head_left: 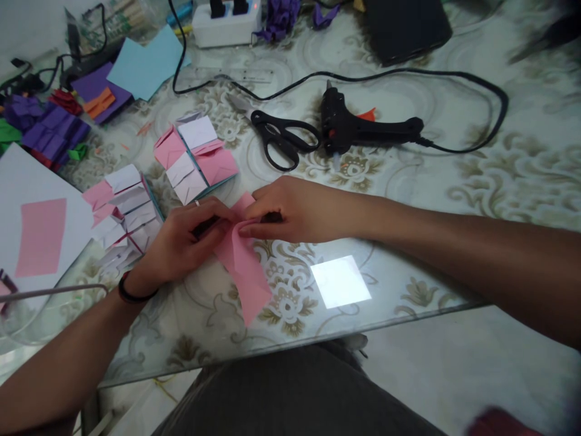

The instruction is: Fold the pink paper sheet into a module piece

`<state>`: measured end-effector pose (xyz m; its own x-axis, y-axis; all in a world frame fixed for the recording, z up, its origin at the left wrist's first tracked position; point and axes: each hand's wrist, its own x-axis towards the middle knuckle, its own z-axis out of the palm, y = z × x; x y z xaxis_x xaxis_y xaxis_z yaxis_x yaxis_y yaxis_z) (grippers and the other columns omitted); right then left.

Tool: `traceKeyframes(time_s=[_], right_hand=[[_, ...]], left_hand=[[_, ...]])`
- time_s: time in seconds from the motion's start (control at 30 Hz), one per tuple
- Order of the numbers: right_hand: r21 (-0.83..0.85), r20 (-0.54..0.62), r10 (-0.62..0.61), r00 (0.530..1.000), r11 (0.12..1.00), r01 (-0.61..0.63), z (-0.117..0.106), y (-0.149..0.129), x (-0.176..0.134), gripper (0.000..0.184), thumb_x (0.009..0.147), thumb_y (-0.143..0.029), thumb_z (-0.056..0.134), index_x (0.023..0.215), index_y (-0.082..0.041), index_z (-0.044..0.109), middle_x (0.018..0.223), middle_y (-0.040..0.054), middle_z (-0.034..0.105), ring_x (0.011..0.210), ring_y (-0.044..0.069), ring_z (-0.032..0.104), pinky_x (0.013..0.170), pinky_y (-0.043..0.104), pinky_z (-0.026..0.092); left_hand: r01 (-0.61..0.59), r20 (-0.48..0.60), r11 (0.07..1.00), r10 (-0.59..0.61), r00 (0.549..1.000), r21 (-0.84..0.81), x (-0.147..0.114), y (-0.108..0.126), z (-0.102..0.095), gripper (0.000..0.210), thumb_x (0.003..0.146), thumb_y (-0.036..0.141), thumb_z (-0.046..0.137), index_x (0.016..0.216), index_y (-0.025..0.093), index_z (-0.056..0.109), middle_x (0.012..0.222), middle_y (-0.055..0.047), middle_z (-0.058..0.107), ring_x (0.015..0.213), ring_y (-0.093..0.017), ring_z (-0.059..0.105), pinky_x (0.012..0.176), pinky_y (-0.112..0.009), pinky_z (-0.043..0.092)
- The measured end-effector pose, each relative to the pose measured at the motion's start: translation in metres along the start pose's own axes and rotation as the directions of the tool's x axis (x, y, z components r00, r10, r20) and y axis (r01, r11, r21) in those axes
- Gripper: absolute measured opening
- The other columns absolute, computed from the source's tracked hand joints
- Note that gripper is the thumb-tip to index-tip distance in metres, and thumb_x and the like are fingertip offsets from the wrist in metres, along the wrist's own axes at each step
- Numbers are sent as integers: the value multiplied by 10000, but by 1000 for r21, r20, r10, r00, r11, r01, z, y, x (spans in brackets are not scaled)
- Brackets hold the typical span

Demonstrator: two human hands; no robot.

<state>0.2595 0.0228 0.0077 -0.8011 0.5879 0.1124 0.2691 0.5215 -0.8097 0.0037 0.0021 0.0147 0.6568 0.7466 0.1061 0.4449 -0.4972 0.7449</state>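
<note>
A sheet of pink paper is pinched between both hands and bends into a fold where the fingers meet. My left hand is closed on its left side, and my right hand grips it from the right with thumb and fingers. The paper's lower end hangs free toward the table edge. Just beyond the hands lies a pink and white folded paper piece. A second folded paper piece rests close behind my left wrist. My fingers hide part of the fold.
Black-handled scissors and a black glue gun lie beyond my hands, the gun's cord looping across the glass table. A white power strip, blue sheets and purple folded paper are at the back left.
</note>
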Motion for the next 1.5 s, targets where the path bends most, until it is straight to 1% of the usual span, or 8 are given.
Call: traceKeyframes(time_s=[0.23,0.37,0.73,0.9,1.03,1.27,1.4,1.5], right_hand=[[5,20,18,1000,1000,-19,-1,-1,0,415,1059,-430,590,785,-129,671,726,-20,580,633,57,454,645,265,266],[4,19,21,1000,1000,-21,-1,-1,0,413,1057,-414,594,767,-126,655,733,-16,584,640,58,451,655,272,263],[-10,41,27,999,1000,-26,-2,-2,-1,428,1065,-415,575,751,-131,636,744,-15,593,659,57,447,665,265,279],[-8,36,22,999,1000,-22,-2,-1,0,457,1066,-433,564,725,-133,614,726,-17,574,653,57,444,661,269,276],[-7,38,19,999,1000,-19,-2,-1,-1,460,1068,-440,559,723,-138,602,711,-22,550,648,61,436,658,277,269],[-11,31,0,1000,1000,0,0,1,-1,439,1078,-435,548,754,-144,601,714,-28,542,661,69,427,674,289,265],[-1,13,-15,1000,1000,15,0,1,-2,444,1077,-420,561,737,-137,594,718,-30,548,657,58,426,679,285,271],[4,12,-18,1000,1000,18,0,1,-3,435,1077,-407,566,743,-131,605,720,-29,557,656,53,429,680,280,274]], left_hand=[[-10,-8,1000,10,1000,6,1,0,0,135,1063,266,602,1059,251,736,945,-32,757,784,-155,687,691,-305,517],[19,-7,1000,-19,1000,9,1,1,0,148,1073,299,594,1050,258,735,929,-34,750,772,-166,681,696,-319,511],[-6,-8,1000,6,1000,5,1,1,1,123,1062,219,602,1064,240,723,921,-12,727,746,-127,648,674,-290,475],[7,-13,1000,-7,1000,-17,1,1,1,113,1058,223,613,1054,234,725,911,-15,723,747,-127,647,679,-293,478],[24,-8,1000,-24,1000,-2,1,2,1,129,1065,235,600,1052,259,726,919,-18,731,744,-139,650,670,-308,478],[71,-3,997,-71,997,-21,2,5,1,148,1068,321,614,1030,254,740,912,-24,743,750,-156,662,662,-313,496],[37,-5,999,-37,999,-26,2,3,0,128,1057,263,624,1042,216,743,930,-23,743,769,-136,657,661,-289,479],[8,8,1000,-8,1000,-24,2,0,0,116,1050,222,627,1070,219,741,934,-16,739,734,-123,626,627,-288,451]])
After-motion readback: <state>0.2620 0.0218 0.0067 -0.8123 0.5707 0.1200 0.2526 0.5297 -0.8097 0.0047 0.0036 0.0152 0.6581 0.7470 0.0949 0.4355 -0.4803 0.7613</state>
